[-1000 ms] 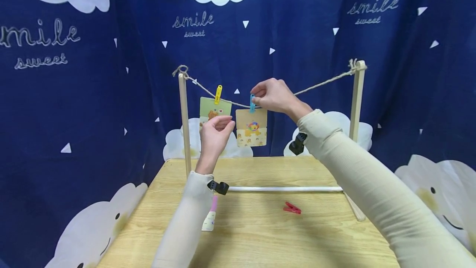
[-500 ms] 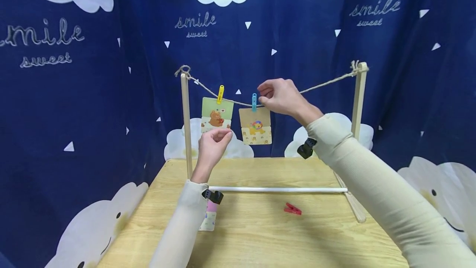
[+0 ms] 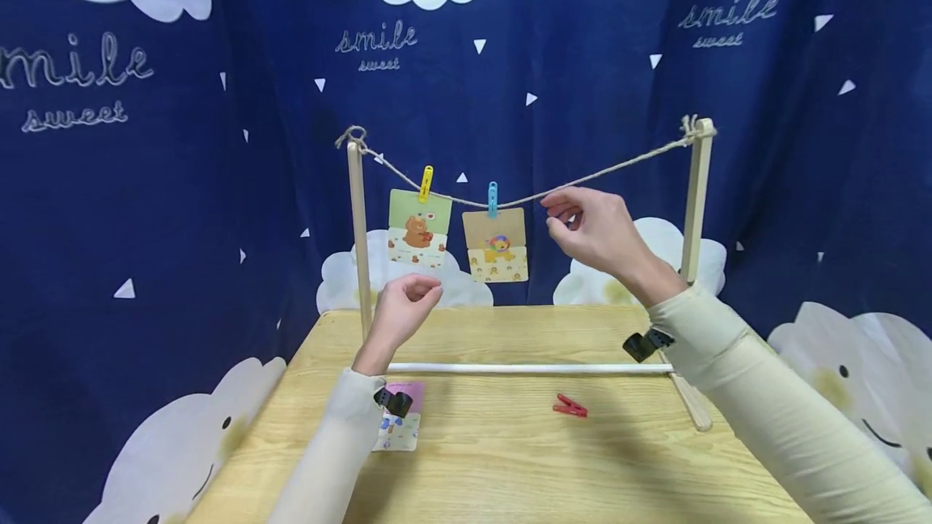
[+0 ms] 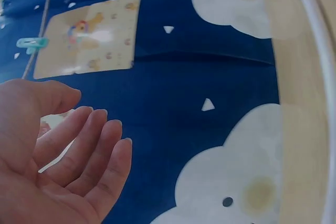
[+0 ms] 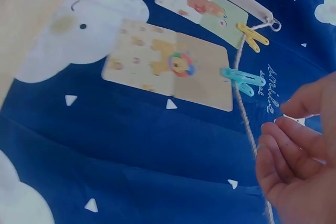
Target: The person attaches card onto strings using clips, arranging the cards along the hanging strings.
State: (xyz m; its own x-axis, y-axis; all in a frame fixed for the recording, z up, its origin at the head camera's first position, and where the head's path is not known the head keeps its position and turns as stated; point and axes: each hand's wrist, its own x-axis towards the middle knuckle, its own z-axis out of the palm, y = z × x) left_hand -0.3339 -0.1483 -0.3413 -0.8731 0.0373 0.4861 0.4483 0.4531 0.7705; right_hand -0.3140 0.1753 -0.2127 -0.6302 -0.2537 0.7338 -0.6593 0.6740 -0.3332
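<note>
Hanging from rope [image 3: 619, 167] by blue clip [image 3: 493, 199]: lion card [image 3: 496, 246], right of bear card [image 3: 419, 229].
Tan over cream, rounded corners, rainbow mane [image 3: 498, 243]; left grip [image 3: 400, 310], right grip [image 3: 603, 233] loosely curled, tips apart.

Three cards [image 3: 496, 225], three clothespins [image 3: 425, 184] — two posts [image 3: 360, 233], one string [image 3: 619, 168] — two hands [image 3: 600, 229].
</note>
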